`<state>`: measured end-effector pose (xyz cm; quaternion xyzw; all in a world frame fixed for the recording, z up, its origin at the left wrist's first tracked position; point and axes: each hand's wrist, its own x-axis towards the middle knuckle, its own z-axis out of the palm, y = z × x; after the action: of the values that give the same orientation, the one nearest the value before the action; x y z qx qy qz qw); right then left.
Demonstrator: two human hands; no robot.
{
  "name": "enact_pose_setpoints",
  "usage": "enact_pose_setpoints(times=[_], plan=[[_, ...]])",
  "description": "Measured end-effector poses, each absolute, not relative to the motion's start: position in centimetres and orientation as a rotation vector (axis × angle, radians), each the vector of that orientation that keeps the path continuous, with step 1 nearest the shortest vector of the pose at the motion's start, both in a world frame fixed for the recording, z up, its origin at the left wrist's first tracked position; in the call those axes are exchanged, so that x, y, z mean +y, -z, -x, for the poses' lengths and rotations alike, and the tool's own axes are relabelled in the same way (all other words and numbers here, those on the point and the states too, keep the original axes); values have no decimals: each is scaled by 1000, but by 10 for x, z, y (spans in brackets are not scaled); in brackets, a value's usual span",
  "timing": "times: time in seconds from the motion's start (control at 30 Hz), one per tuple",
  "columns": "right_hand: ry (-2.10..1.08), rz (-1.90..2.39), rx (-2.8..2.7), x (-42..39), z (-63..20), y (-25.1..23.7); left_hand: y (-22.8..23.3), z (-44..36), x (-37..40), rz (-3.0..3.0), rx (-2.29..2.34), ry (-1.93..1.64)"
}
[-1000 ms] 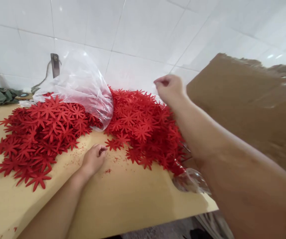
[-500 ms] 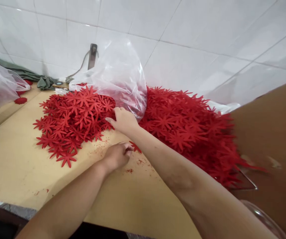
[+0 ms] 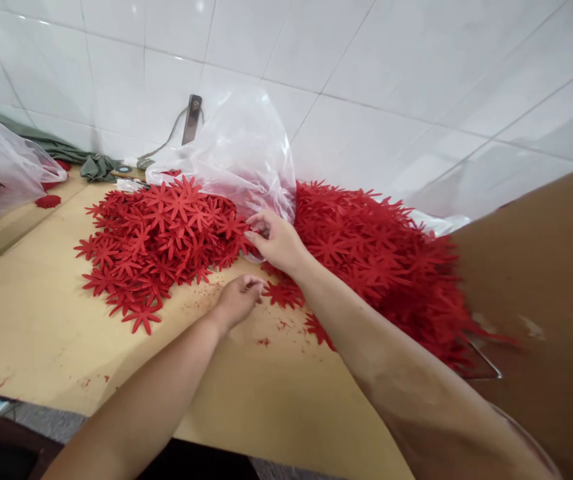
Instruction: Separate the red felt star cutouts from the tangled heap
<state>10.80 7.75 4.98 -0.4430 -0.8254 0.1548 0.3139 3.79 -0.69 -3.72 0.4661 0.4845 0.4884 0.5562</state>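
Observation:
My right hand (image 3: 280,241) is between two heaps of red flower-shaped cutouts, with its thumb and fingers curved and apart. Its fingertips are at the right edge of the left heap (image 3: 156,233), in front of a clear plastic bag (image 3: 246,147). Lower down, my left hand (image 3: 239,301) is just above the table, its fingers curled together; whatever they may pinch is hidden. A few loose red cutouts (image 3: 282,293) lie just right of my left fingertips. Behind my right forearm spreads the larger right heap (image 3: 366,247).
The tan tabletop (image 3: 31,300) carries red fibre crumbs. A brown cardboard panel (image 3: 541,267) rises at the right, with a thin metal rod (image 3: 486,360) before it. Green cloth (image 3: 99,167) and another plastic bag (image 3: 11,163) lie at the left. A white tiled wall (image 3: 391,87) stands behind.
My right hand has shifted right along the left heap's edge, and its fingers have lifted and parted. More loose cutouts show beside my left hand, which stays nearly in place. The view has shifted slightly.

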Motion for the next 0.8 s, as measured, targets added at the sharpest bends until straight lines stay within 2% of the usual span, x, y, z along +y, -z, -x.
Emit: enact_pose_setpoints(times=[0.13,0.23,0.57,0.7,0.8], plan=[[-398,1182,-2165,49,-120,-49,25,-24,-5,-549,852,-1304],[-419,1196,-2170,20,-124,-43,15,-17,-10,-393,673,-1337],[-627,984,-2275,-25,-139,-37,7,-27,-22,-378,583,-1464],[-450,1005,-2010,-30,-156,-36,2,-34,-34,-423,578,-1476],[-605,1053,-1769,-31,-161,-31,-1,-53,-50,-476,552,-1384]])
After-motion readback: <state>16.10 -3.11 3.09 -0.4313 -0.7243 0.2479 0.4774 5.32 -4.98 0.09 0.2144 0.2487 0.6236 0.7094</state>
